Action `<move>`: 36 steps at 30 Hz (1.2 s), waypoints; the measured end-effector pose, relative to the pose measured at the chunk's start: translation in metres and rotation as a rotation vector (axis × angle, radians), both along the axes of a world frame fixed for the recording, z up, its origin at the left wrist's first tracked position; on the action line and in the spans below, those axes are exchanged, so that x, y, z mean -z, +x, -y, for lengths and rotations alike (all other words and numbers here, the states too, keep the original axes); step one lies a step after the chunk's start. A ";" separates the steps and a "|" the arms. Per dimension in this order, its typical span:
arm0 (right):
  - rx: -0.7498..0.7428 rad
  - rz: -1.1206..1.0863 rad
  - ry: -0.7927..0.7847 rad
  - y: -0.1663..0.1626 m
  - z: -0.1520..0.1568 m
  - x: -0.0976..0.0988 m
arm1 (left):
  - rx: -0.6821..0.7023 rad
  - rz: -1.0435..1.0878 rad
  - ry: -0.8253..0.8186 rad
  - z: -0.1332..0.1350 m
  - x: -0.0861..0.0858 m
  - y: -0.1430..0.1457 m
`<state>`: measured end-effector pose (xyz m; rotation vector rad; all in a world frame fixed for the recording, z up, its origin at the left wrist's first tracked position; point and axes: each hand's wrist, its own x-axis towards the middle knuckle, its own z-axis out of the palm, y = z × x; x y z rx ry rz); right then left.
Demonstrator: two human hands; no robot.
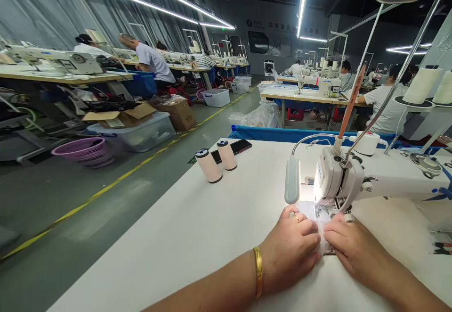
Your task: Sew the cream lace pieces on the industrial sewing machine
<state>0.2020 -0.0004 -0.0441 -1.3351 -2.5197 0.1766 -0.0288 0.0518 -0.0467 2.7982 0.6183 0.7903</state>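
Observation:
A white sewing machine (339, 175) stands on the right of the white table, its needle area lit by a grey lamp (292, 180). Thin, sheer white fabric (320, 225) lies beneath the presser foot. My left hand (294, 243), with a ring and a gold bracelet, is closed on the left side of this fabric, fingers curled. On the fabric's right edge, close below the needle, my right hand (353, 241) presses with fingers bent together. Part of the fabric is hidden under both hands.
Two pale thread spools (209, 166) and a dark phone (241, 146) lie at the table's back left. A pencil (351, 100) stands on the machine head. Thread cones (422, 85) are at right. Beyond are a purple basket (83, 151), boxes and several people at sewing tables.

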 end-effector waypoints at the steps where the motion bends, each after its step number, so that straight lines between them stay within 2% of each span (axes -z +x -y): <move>1: -0.003 -0.005 0.002 0.000 0.000 0.000 | -0.002 0.001 0.012 0.000 0.001 0.000; 14: 0.027 -0.023 0.093 0.002 -0.006 0.007 | -0.055 -0.036 0.037 -0.010 0.002 0.000; 18: 0.047 -0.019 0.075 0.004 -0.008 0.008 | -0.079 -0.064 0.027 -0.014 -0.001 -0.003; 26: -0.079 -0.071 0.021 0.003 0.001 -0.005 | 0.093 -0.086 0.020 -0.002 -0.004 -0.006; 36: -0.022 -0.015 0.007 0.003 -0.001 -0.003 | 0.045 -0.077 0.012 -0.010 -0.003 -0.007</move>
